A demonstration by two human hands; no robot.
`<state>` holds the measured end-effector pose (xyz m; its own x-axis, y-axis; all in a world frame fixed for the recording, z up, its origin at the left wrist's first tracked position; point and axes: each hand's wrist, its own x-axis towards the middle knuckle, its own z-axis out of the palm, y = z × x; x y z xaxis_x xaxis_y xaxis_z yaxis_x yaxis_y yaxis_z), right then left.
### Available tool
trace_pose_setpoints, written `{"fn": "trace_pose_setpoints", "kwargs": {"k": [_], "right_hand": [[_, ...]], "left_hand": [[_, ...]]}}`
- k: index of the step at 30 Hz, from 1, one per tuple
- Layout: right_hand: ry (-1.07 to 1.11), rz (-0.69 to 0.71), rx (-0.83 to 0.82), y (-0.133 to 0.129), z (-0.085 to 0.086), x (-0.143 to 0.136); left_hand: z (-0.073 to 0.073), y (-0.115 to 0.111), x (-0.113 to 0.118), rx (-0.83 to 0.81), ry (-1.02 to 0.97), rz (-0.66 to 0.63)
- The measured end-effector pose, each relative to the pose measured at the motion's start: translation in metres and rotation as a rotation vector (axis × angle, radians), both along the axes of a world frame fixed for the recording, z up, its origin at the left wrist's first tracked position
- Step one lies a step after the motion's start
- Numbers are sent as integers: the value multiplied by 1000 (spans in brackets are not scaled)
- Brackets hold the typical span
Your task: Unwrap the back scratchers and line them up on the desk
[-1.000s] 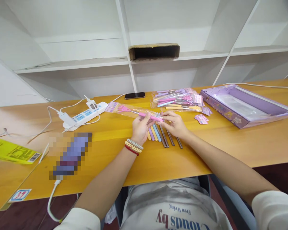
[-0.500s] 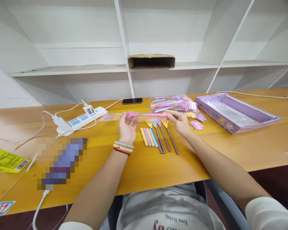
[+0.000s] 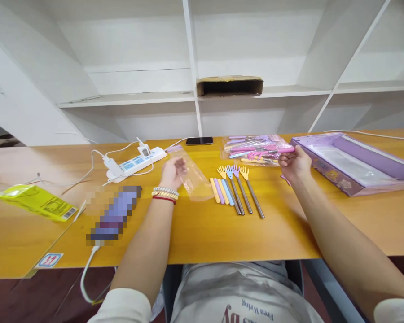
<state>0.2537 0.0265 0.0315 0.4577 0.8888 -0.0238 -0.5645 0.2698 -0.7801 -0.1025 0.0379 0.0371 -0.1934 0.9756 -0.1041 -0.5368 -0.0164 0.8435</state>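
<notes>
My left hand (image 3: 173, 173) is closed on the edge of a clear plastic bag (image 3: 195, 181) that hangs flat and slanting over the table. Over on the right, my right hand (image 3: 295, 163) grips a pink back scratcher (image 3: 284, 149), its claw pointing left across a pile of bagged back scratchers (image 3: 242, 146). Between my hands lie several unbagged metal scratcher rods with claws (image 3: 247, 190) in yellow, blue and purple. Beside them, several loose pastel handle sleeves (image 3: 220, 190) lie in a row. Small cards under my right hand are mostly hidden.
A purple open box (image 3: 346, 181) stands at the right. On the left are a white power strip (image 3: 134, 165) with cables, a pixelated phone-like object (image 3: 116, 215) and a yellow package (image 3: 37, 202). A black phone (image 3: 199, 141) lies at the back, below a shelf holding a cardboard box (image 3: 229, 87).
My right hand has carried the pink back scratcher right, out of my left hand, to over the bagged pile. The clear bag now slants down beside my left hand. The view has shifted left.
</notes>
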Motion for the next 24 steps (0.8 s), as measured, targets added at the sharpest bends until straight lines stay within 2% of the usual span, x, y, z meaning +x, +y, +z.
{"fn": "trace_pose_setpoints", "kwargs": {"k": [3, 7, 10, 13, 16, 20, 22, 24], "right_hand": [[-35, 125, -69, -1, -6, -4], [-40, 225, -78, -6, -7, -18], [-40, 301, -72, -12, -3, -27], [-117, 420, 2, -20, -1, -35], [-223, 534, 100, -29, -2, -45], [-289, 776, 161, -40, -7, -61], [-338, 957, 130, -45, -9, -68], [-412, 1102, 98, -51, -12, -77]], "left_hand": [[-9, 2, -14, -28, 303, -187], [-23, 4, -20, -144, 620, -261], [-30, 6, -21, -209, 728, -163], [-33, 7, -25, -213, 795, -58], [-29, 6, -30, -124, 838, 5], [-11, -4, -25, 76, 986, 51], [0, -13, -11, 173, 1075, -11], [8, -26, 11, 296, 1120, -174]]}}
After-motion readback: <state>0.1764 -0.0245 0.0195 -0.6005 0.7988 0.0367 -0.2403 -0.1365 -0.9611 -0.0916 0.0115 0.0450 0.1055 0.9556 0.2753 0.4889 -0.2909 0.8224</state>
